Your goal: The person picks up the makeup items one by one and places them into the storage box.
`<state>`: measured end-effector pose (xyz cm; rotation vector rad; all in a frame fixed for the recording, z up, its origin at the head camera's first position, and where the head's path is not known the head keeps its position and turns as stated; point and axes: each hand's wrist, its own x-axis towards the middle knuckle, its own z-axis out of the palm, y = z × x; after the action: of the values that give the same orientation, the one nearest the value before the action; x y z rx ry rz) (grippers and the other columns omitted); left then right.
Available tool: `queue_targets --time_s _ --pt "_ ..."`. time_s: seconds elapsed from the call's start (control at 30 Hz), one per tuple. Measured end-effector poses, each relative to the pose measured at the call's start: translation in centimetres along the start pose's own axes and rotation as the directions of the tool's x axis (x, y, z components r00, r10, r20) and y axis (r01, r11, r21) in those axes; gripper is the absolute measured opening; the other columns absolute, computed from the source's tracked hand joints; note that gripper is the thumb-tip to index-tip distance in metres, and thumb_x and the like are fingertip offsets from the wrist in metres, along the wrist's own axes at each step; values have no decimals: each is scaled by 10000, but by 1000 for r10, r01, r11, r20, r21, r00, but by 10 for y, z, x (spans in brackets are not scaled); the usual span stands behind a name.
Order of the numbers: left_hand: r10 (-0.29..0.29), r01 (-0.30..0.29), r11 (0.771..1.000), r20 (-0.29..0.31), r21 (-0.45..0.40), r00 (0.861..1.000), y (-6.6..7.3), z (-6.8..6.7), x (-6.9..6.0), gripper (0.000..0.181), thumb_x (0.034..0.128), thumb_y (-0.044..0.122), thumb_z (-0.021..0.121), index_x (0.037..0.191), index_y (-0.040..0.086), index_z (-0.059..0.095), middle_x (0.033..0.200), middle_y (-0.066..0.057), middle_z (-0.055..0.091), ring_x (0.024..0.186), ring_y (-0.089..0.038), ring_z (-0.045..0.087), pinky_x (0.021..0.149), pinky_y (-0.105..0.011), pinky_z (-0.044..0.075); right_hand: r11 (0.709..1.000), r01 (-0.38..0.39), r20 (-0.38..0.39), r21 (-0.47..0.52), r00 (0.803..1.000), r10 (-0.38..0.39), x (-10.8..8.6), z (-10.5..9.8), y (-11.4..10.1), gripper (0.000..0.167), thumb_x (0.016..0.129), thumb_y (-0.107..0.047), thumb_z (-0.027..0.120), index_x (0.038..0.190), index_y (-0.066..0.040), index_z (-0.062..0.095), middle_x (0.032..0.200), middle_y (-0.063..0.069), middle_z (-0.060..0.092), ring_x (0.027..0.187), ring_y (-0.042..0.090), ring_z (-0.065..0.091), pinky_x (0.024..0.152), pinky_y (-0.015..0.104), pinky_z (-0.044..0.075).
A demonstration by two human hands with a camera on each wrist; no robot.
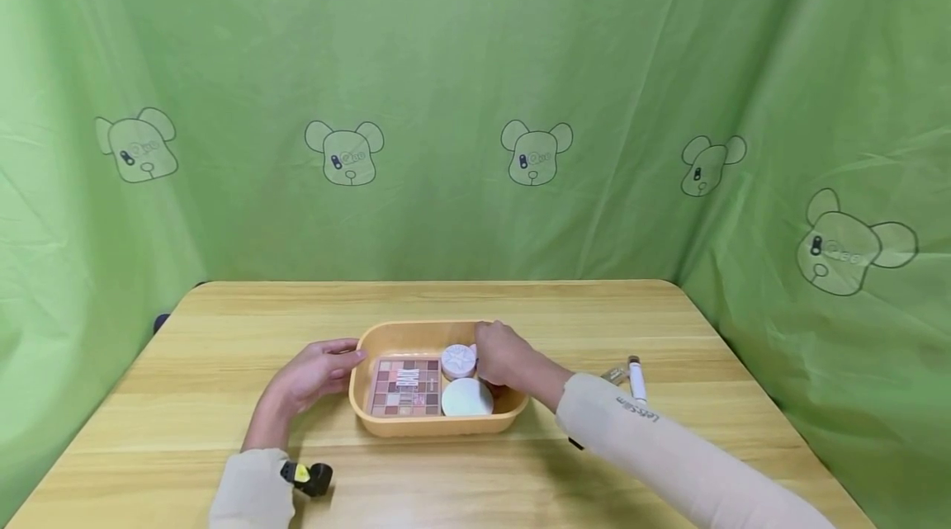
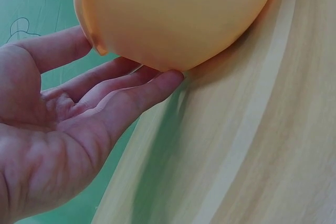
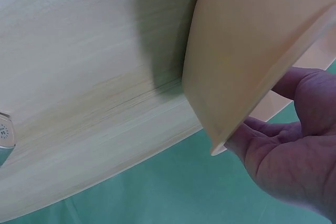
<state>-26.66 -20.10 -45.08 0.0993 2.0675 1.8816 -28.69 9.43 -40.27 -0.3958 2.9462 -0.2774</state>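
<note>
A yellow-orange plastic basket (image 1: 409,427) stands on the wooden table. Inside lie an eyeshadow palette (image 1: 406,387), a round compact with a star pattern (image 1: 458,361) and a plain white round compact (image 1: 466,398). My left hand (image 1: 321,374) touches the basket's left end with fingers and thumb extended, as the left wrist view shows. Over the right end, my right hand (image 1: 508,357) reaches into the basket. Its fingertips are hidden behind the wall in the right wrist view. A small pinkish-white bit shows beside that hand; whether it is held I cannot tell.
On the table to the right lie a white tube with a dark cap (image 1: 636,379) and a small clear item (image 1: 614,375), partly behind the right sleeve (image 1: 631,430). Green cloth (image 1: 446,232) with bear-head outlines hangs behind the table and on both sides.
</note>
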Motion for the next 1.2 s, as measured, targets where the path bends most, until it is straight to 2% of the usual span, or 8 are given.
queue_targets --time_s 0.23,0.33,0.47,0.67,0.87,0.97,1.07,1.2 --pt "1 -1 1000 -10 -12 1000 0 1 0 667 1014 209 611 1510 -128 320 1506 -344 430 1319 -420 558 1088 -451 529 1000 -13 7 0 1000 13 1 0 0 51 872 11 646 911 -7 619 752 112 602 597 171 582 428 214 463" --pt "8 -8 1000 -1 -9 1000 -1 1 0 658 1021 197 597 1509 -139 309 1508 -354 418 1331 -437 541 1098 -467 517 1000 -18 16 3 1000 18 2 0 0 48 867 15 645 849 -21 617 692 96 603 573 164 585 419 208 454" --pt "2 -2 1000 -3 -10 1000 0 2 -1 655 1023 192 593 1508 -142 305 1509 -357 413 1338 -443 531 1102 -470 512 1000 -26 27 3 999 26 1 -2 0 64 869 18 652 930 5 636 685 86 608 583 158 603 430 207 480" --pt "6 -6 1000 -1 -3 1000 0 2 -1 654 1024 194 588 1507 -143 304 1510 -358 409 1338 -447 530 1107 -478 506 999 -40 27 -14 999 40 -1 -6 -1 293 876 14 652 1160 70 606 768 121 616 634 166 612 459 219 512" --pt "10 -10 1000 7 2 1000 0 1 -1 656 1023 194 587 1506 -146 301 1506 -361 411 1338 -450 529 1111 -483 502 999 -44 24 0 999 44 -1 -13 -2 428 756 57 719 1164 64 589 774 127 623 648 176 621 467 230 535" --pt "11 -11 1000 9 2 1000 1 1 -1 653 1024 195 585 1506 -145 303 1506 -360 412 1340 -450 527 1111 -482 502 1000 -28 -10 14 1000 28 -1 -17 -1 392 802 11 732 1165 60 593 818 136 646 698 176 626 543 253 570" --pt "12 -12 1000 10 2 1000 0 1 -1 649 1026 195 583 1505 -144 306 1506 -359 413 1340 -449 528 1108 -480 505 1000 5 -64 18 998 -4 -2 -21 2 281 859 -27 695 1114 52 606 828 143 650 729 190 620 602 288 585" --pt "9 -9 1000 9 -1 1000 0 1 -1 653 1026 192 583 1509 -143 298 1509 -361 408 1342 -449 526 1109 -483 503 999 52 -134 15 990 -49 -3 -25 6 172 846 -3 650 1007 33 606 789 134 624 712 213 602 574 308 561"
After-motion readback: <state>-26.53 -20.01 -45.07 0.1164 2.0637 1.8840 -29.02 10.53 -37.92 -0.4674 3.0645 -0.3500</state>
